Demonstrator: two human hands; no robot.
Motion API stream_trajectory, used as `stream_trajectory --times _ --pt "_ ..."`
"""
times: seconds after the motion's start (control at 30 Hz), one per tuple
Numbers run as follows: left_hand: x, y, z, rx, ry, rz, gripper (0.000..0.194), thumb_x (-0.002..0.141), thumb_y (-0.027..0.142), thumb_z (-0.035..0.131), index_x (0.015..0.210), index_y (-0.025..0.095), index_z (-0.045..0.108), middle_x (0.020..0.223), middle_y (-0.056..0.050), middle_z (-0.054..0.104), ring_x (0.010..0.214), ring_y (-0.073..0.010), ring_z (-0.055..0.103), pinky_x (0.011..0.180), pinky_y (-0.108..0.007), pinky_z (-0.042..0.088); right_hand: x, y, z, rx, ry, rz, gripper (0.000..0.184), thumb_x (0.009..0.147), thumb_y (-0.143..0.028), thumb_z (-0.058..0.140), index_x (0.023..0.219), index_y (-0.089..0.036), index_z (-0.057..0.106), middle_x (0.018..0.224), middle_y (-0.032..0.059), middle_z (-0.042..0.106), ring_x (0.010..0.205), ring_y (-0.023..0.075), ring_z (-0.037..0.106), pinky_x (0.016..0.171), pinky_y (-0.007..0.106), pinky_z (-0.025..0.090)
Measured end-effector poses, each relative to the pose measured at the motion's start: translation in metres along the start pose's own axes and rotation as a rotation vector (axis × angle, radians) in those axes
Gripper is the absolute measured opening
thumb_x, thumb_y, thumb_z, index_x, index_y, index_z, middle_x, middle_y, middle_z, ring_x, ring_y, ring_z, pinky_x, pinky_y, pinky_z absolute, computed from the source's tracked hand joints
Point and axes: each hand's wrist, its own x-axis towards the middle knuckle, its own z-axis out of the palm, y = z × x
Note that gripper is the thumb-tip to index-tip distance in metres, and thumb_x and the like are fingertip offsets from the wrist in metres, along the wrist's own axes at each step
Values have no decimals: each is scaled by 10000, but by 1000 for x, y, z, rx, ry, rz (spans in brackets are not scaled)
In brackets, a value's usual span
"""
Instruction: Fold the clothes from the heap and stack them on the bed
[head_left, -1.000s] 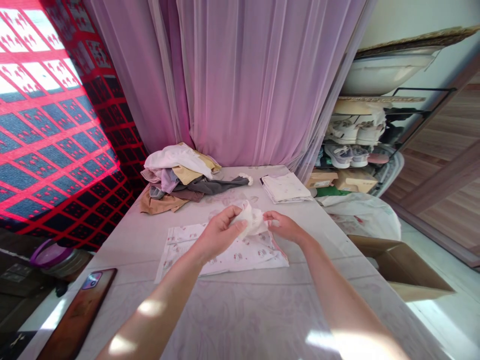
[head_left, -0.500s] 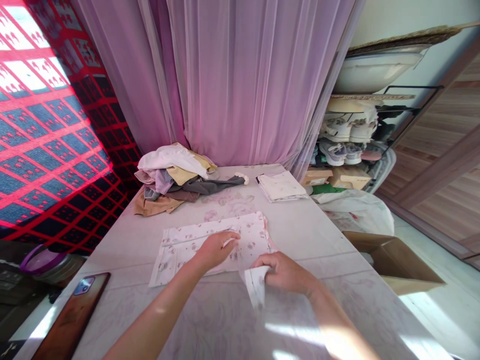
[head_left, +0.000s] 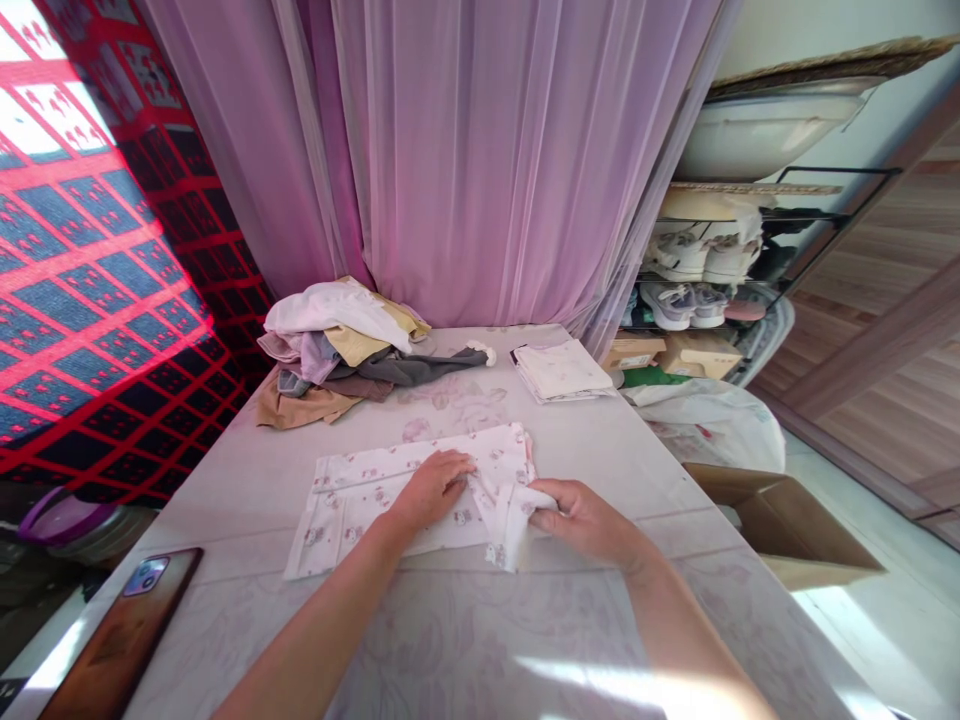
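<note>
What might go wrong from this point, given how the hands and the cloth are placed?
The right hand holds a bunched part of the printed white cloth, so that part could end up creased or crooked.

The left hand rests on the same cloth; a pull from the right might drag the flat portion askew.

The phone lies near the table's left edge, so a wide sweep of the left arm could nudge it off.
</note>
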Motion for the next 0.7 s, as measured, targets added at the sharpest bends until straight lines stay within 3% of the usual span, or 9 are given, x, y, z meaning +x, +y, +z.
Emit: stream_trajectory --times 0.17,0.27,0.37,0.47,0.5,0.53,0.6,0.7 --pt "4 7 -3 -33 12 65 361 756 80 529 1069 192 669 1177 -99 665 1140 -220 565 1032 -420 419 21 -11 -6 -18 58 -47 308 851 -436 574 936 -164 693 832 10 660 766 157 568 703 252 440" --pt "7 14 -11 -192 -33 7 278 778 173 559 1022 210 687 1124 -78 690 1119 -243 575 1034 -431 409 49 -23 -8 -98 148 -76 286 848 -377 572 1009 -178 699 918 17 686 840 176 597 748 265 458" --pt "7 19 -33 -590 45 -239 280 815 393 577 1005 222 690 1083 -58 711 1087 -262 595 1008 -440 429 83 -34 -5 -169 136 -94 327 843 -342 576 1130 -213 668 1029 5 696 943 192 616 817 282 470" --pt "0 18 -64 -1080 204 -542 598 821 683 440 1098 196 648 1094 -101 704 1057 -272 621 943 -452 475 115 -38 3 -255 54 -117 404 828 -302 585 1227 -249 618 1110 -12 691 1011 197 619 887 302 464" --pt "-3 17 -74 -1194 208 -613 697 804 754 380 1114 184 636 1080 -121 703 1028 -275 637 903 -453 498 124 -38 8 -277 32 -117 429 822 -295 590 1249 -253 604 1126 -11 689 1019 198 622 899 308 462" --pt "-5 15 -82 -1245 201 -676 735 779 787 380 1105 179 634 1043 -125 707 976 -266 656 858 -440 521 132 -38 12 -294 14 -119 450 818 -292 595 1266 -255 593 1143 -6 686 1025 200 624 908 312 461" --pt "-10 13 -91 -1197 220 -768 668 712 752 552 1047 181 639 935 -92 711 836 -220 676 760 -372 552 143 -34 20 -313 -11 -124 477 816 -292 597 1291 -259 573 1184 7 673 1048 204 624 921 318 458" --pt "-14 10 -92 -984 374 -829 533 593 575 776 927 185 634 813 -15 681 682 -136 638 626 -254 540 148 -23 21 -299 -32 -62 545 805 -317 616 1340 -263 528 1277 34 624 1121 221 600 935 325 460"
